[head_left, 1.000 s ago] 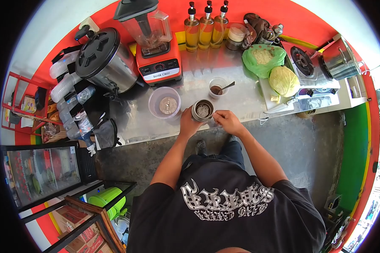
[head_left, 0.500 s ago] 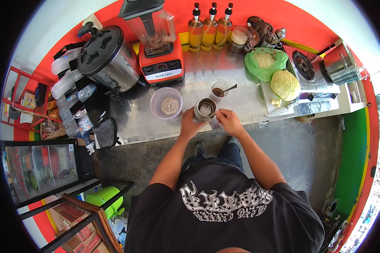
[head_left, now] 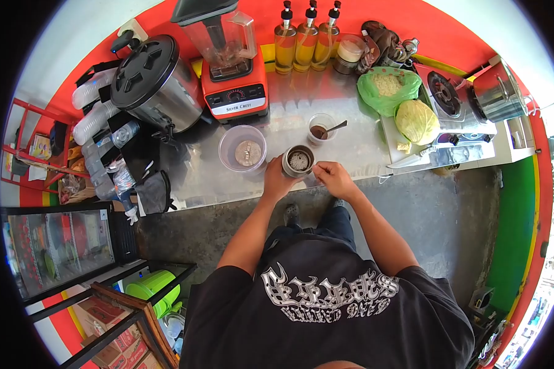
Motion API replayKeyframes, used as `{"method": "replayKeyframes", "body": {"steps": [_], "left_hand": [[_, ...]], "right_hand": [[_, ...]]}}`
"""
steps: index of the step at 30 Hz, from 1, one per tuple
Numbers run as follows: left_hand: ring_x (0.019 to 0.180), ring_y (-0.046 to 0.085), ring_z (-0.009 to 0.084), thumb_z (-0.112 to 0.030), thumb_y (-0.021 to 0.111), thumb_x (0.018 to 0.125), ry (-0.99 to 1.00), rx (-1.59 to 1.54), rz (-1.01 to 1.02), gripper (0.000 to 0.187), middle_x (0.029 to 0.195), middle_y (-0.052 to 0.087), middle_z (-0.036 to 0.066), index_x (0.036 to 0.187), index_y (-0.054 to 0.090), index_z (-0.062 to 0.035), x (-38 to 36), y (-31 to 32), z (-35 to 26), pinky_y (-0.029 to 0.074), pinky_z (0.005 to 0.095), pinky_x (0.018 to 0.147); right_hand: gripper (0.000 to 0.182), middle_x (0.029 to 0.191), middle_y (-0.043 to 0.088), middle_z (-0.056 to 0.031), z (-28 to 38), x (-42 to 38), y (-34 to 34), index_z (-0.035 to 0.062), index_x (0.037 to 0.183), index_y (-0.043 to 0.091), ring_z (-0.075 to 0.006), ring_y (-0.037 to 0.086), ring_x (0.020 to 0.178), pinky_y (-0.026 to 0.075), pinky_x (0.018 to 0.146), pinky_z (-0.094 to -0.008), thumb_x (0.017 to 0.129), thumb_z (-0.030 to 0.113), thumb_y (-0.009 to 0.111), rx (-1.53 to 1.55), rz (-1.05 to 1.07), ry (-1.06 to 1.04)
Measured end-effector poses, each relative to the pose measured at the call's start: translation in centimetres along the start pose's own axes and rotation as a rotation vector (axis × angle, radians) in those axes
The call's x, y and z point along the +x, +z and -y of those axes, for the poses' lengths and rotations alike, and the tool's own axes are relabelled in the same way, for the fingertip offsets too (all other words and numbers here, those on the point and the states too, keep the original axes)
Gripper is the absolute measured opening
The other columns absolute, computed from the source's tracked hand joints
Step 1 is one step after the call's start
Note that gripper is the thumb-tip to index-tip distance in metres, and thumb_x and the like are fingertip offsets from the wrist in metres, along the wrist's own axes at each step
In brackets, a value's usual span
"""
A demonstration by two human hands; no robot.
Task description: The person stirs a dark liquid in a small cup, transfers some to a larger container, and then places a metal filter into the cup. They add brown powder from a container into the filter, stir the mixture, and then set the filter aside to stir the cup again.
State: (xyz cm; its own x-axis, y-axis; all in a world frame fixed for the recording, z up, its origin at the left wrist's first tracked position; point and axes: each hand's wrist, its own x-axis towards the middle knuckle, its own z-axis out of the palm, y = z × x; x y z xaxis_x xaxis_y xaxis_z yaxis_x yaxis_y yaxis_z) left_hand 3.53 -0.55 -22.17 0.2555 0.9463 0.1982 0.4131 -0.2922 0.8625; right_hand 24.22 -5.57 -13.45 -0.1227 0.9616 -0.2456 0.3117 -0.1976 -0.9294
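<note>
My left hand (head_left: pixel 278 180) is wrapped round a metal cup (head_left: pixel 298 161) near the counter's front edge. Inside the cup sits a round, light-and-dark patterned surface; I cannot make out what it is. At the cup's right side my right hand (head_left: pixel 335 176) has its fingers pinched together, and whatever they grip is hidden. Just behind the cup stands a clear plastic cup (head_left: pixel 322 130) holding brown powder and a spoon (head_left: pixel 337 126). To the left is a clear plastic tub (head_left: pixel 243 149) with a round metal disc-like piece (head_left: pixel 248 153) in it.
A red blender (head_left: pixel 235 98) and a large steel pot with black lid (head_left: pixel 160 86) stand at the back left. Behind are three pump bottles (head_left: pixel 305 46). On the right lie a cabbage (head_left: pixel 417 122), a knife (head_left: pixel 410 160) and a stove (head_left: pixel 444 95).
The patterned surface inside the metal cup looks darker, with less white showing. Both hands stay almost in place around the cup.
</note>
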Motion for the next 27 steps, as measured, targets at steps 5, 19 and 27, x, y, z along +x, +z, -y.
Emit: {"method": "replayKeyframes", "body": {"steps": [5,19,27], "left_hand": [[0.101,0.068,0.0355,-0.026,0.099,0.064,-0.029,0.028,0.001,0.068,0.112,0.072,0.015,0.122,0.07,-0.0056,-0.2,-0.2,-0.6,0.052,0.0449,0.09],[0.108,0.066,0.0349,-0.023,0.098,0.064,-0.047,-0.019,0.009,0.071,0.114,0.073,0.012,0.126,0.069,-0.0081,-0.4,0.3,0.3,0.05,0.0459,0.096],[0.108,0.067,0.036,-0.023,0.099,0.064,-0.037,-0.093,0.042,0.07,0.112,0.073,0.013,0.126,0.069,-0.0078,-0.2,0.5,1.2,0.05,0.0468,0.095]], "right_hand": [[0.039,0.07,0.054,-0.0013,-0.1,-0.3,0.1,0.0005,0.081,0.058,-0.0103,0.047,0.068,0.042,0.064,-0.0313,0.11,0.027,0.057,-0.03,-0.072,0.004],[0.038,0.071,0.056,-0.0018,0.3,-0.7,0.4,0.001,0.082,0.059,-0.0102,0.051,0.069,0.044,0.065,-0.0305,0.11,0.026,0.058,-0.018,-0.113,0.01],[0.038,0.069,0.055,-0.0003,0.8,-0.8,0.4,0.0012,0.082,0.061,-0.0094,0.049,0.066,0.043,0.064,-0.0293,0.11,0.027,0.057,0.046,0.012,0.013]]}}
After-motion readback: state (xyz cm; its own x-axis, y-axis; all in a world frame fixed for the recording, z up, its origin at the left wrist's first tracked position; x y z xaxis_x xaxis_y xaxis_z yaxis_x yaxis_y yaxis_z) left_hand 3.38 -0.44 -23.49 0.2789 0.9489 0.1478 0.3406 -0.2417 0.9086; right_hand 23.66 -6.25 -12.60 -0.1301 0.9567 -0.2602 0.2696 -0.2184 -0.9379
